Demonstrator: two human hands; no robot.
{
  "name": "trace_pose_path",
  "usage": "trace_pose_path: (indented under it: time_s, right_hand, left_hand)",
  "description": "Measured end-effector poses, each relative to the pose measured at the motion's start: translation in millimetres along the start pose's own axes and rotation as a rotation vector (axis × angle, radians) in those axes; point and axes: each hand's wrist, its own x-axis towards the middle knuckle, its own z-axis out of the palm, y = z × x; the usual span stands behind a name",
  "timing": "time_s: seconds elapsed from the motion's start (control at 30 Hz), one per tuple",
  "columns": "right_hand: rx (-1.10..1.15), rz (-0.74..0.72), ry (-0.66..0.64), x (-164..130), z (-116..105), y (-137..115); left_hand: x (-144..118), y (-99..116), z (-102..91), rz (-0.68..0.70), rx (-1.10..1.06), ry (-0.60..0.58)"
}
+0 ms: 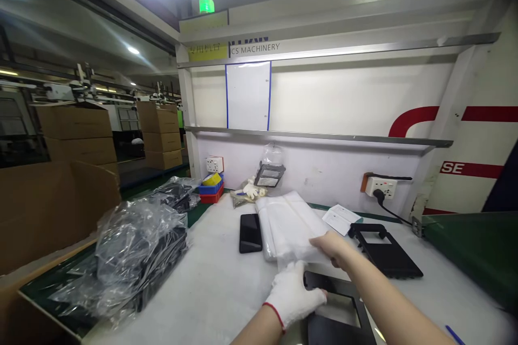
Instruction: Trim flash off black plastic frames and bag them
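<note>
My left hand [292, 294], in a white glove with a red cuff, grips the near edge of a black plastic frame part [335, 310] lying on the white table. My bare right hand [332, 248] pinches the corner of a thin white bag at the near end of a stack of white bags [285, 221]. The bag's corner hangs over the frame part. A second black frame part [384, 250] with a handle cut-out lies to the right.
A black phone [250, 232] lies left of the bags. Clear plastic wrap over black parts [133, 259] covers the table's left end. Small blue and red bins [211, 191], a spare glove [251, 190], a power socket [381, 186] and a paper slip [340, 219] sit along the back wall. Cardboard boxes [75, 137] stand at left.
</note>
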Motion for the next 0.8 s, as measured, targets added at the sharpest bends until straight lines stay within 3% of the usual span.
trace_pose_path:
  time_s: [0.1,0.27,0.4,0.47,0.6,0.7,0.8]
  right_hand:
    - [0.015,-0.027,0.006,-7.1,-21.9,-24.3]
    - [-0.043,-0.262,0.019,-18.0,-57.8,-74.3]
    - [-0.197,-0.309,-0.062,-28.8,-72.8,-98.0]
    - [-0.265,-0.373,-0.024,-39.6,-75.4,-103.8]
    - [-0.394,-0.559,0.013,-76.2,-69.6,-99.0]
    - [-0.437,-0.613,-0.114,-104.1,-50.5,-75.3]
    - [-0.386,-0.528,-0.315,-119.1,-16.6,-39.6]
  left_hand:
    - [14.1,-2.4,6.7,0.015,-0.103,-0.115]
    - [27.4,-9.3,6.1,-0.055,-0.208,-0.299]
    - [11.0,-13.4,-15.3,-0.123,-0.19,-0.519]
    - [-7.2,-14.9,-37.7,-0.115,-0.24,-0.532]
    - [-60.4,-24.6,-107.3,-0.058,-0.339,-0.318]
    - [-104.8,-37.3,-160.4,-0.004,-0.468,0.059]
    - [-139.6,-43.7,-188.4,-0.051,-0.547,0.48]
